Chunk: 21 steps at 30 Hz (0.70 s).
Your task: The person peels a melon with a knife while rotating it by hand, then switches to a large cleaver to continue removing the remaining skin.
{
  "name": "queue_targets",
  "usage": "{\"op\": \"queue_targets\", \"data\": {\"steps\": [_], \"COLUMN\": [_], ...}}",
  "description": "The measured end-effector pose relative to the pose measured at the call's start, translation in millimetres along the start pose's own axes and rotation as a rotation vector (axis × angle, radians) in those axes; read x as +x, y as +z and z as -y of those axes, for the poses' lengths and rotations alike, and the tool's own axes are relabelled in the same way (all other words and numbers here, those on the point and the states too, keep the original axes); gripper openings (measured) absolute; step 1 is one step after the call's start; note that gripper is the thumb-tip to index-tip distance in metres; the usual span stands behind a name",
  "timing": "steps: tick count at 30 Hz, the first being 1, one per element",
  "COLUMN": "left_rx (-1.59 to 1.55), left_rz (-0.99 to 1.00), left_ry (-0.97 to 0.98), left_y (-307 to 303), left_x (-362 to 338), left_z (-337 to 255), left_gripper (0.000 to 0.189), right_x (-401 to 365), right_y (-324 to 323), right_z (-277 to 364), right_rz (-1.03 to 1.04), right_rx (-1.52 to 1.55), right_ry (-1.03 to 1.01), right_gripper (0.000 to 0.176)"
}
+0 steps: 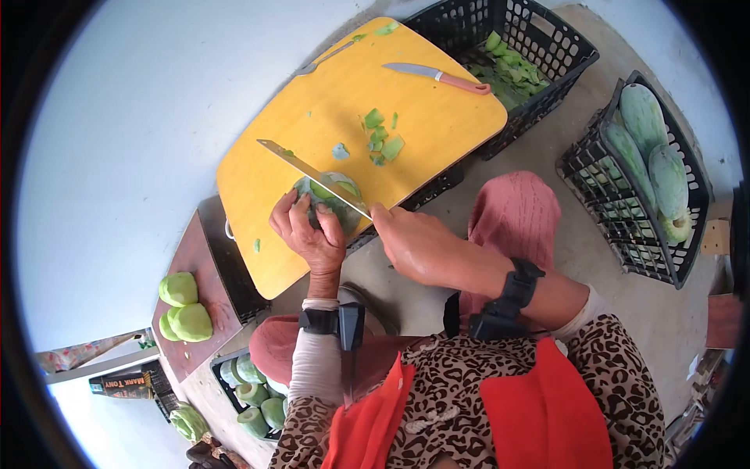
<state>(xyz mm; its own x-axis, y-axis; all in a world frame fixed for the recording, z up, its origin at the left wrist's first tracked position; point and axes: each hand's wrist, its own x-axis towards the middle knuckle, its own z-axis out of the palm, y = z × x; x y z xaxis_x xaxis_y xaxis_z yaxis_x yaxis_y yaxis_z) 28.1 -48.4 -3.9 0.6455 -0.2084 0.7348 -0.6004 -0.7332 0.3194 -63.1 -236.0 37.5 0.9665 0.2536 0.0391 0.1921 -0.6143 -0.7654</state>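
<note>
Head view shows us a green gourd piece [345,213] on the near edge of the yellow bench [445,133], partly covered by a blade and fingers. Our left hand [314,238] grips it with fingers bent and slightly spread. Our right hand [414,242] is clenched around the handle of a large knife [312,172], hiding that handle; its blade lies slantwise across the piece.

Near the middle of the bench we see peel scraps [379,133]; toward its far right corner lies a small knife [461,81] with an orange handle. Beyond that corner, a black crate [574,59] holds green trimmings [519,70]. Right of the bench, past our knee [516,207], another crate [617,227] holds whole gourds [668,180]. Left of the bench, peeled gourds [187,320] sit on a brown board [191,266]; nearer us than the bench, cut gourds [254,393] fill a low crate.
</note>
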Motion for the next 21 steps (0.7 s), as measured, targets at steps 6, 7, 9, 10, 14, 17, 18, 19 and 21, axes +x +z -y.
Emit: {"op": "queue_targets", "data": {"steps": [6,7,9,10,14,17,18,19,21], "left_rx": [-0.002,-0.002,-0.009,-0.014,-0.017,0.010,0.003,-0.001,0.000], "left_rz": [0.004,0.004,0.003,0.003,-0.022,-0.006,-0.006,-0.008,-0.005], "left_ry": [-0.007,-0.005,-0.001,0.001,0.025,0.022,0.018,0.015,0.011], "left_y": [0.1,-0.1,0.2,0.3,1.1,-0.1,0.8,0.9,-0.6], "left_x": [-0.2,-0.1,-0.1,-0.5,0.7,0.7,0.3,0.6,-0.2], "left_z": [0.6,0.4,0.3,1.0,1.5,-0.6,-1.0,-0.9,1.0], "left_gripper": [0.024,0.024,0.024,0.024,0.025,0.025,0.025,0.025,0.025], "right_x": [-3.4,1.0,13.6,23.1,30.4,18.0,15.5,12.9,8.5], "right_y": [-3.0,-4.6,-3.7,2.2,18.5,15.0,8.9,0.0,-0.1], "right_z": [7.1,8.0,7.7,4.4,-27.7,-31.0,-25.6,-16.3,-7.5], "right_rz": [-0.014,-0.002,0.005,0.001,-0.040,0.043,0.040,0.037,0.027], "right_rx": [-0.057,-0.067,-0.089,-0.100,-0.051,-0.010,0.018,0.047,0.071], "right_ry": [-0.005,-0.006,0.015,0.036,0.100,0.175,0.190,0.202,0.180], "right_gripper": [0.025,0.024,0.021,0.019,0.016,0.015,0.015,0.015,0.015]}}
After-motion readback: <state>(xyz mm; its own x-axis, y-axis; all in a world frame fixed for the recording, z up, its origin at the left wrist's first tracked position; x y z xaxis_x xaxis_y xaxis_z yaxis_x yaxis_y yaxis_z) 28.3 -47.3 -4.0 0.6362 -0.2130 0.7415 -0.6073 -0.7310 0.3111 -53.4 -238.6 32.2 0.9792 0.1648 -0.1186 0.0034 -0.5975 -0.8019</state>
